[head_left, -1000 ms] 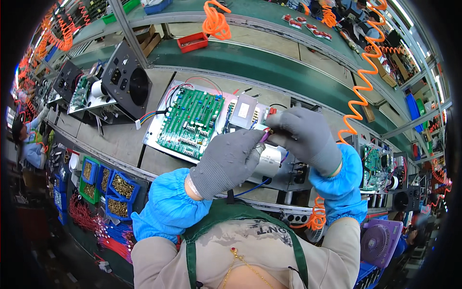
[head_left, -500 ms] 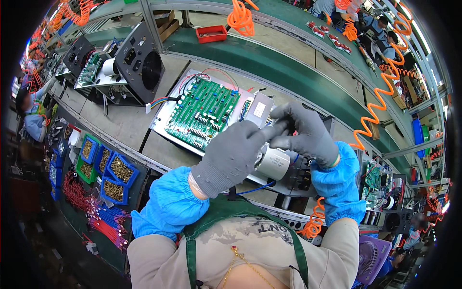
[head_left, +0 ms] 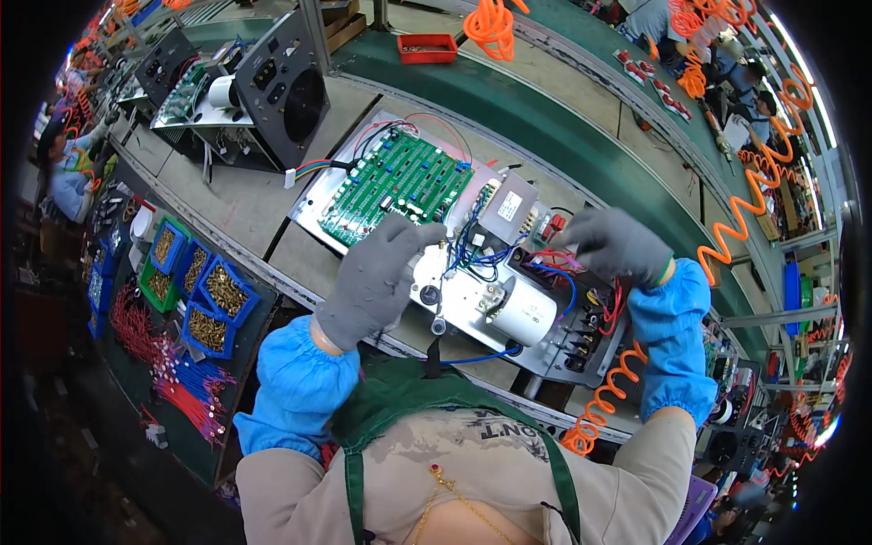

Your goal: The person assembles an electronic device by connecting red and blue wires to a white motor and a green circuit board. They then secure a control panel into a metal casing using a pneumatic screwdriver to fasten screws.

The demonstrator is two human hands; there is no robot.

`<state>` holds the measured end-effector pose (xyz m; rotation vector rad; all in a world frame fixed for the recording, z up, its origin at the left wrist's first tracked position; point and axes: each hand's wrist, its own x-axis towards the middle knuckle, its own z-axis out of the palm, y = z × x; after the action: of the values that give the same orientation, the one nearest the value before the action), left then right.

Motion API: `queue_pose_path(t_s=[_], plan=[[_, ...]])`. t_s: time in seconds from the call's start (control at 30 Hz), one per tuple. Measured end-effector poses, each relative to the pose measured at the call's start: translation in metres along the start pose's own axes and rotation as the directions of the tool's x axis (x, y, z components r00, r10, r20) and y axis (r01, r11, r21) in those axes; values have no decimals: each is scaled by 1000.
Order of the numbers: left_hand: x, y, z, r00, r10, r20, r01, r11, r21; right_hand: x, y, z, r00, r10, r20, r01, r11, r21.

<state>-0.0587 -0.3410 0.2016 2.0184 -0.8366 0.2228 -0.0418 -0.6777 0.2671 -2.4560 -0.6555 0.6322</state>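
My left hand (head_left: 377, 277), in a grey glove, is over the metal chassis (head_left: 413, 318) beside the green circuit board (head_left: 400, 186). Its index finger and thumb are pinched together; something small and brassy may be at the tips, too small to name. My right hand (head_left: 622, 245), also gloved, hovers at the chassis's right side with fingers curled together near red wires (head_left: 556, 263); what they hold, if anything, is hidden. Between the hands are a transformer (head_left: 507, 211), dark blue wires (head_left: 474, 254) and a white cylindrical capacitor (head_left: 525, 309).
Blue bins (head_left: 227, 291) of brass fasteners and bundled red wires (head_left: 186, 400) lie on the left bench. Another open unit with a dark fan panel (head_left: 291, 91) stands at the far left. Orange coiled hoses (head_left: 727, 213) hang at right. A red tray (head_left: 427, 49) sits at the back.
My hands, close together over the transformer and capacitor before, have moved apart: the left toward the board's near edge, the right outward. The wires and capacitor between them now show.
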Motion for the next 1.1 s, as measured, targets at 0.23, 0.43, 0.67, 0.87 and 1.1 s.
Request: queue_pose_path(t_s=[0.23,0.43,0.67,0.87,1.1], plan=[[-12,8,41,995,-96,12,96,994,-53,36,0,46,922,-358,-147,348,933,-91],[-10,2,82,982,-171,-74,156,971,-181,42,-4,58,942,-329,-75,307,928,-209],[-11,2,88,984,-170,-51,154,962,-226,44,0,57,956,-294,4,287,933,-218],[-14,1,94,965,-264,8,251,909,-334,45,-1,55,963,-268,29,268,948,-174],[-15,5,97,956,-291,40,284,883,-373,45,-1,56,973,-230,29,231,954,-193]])
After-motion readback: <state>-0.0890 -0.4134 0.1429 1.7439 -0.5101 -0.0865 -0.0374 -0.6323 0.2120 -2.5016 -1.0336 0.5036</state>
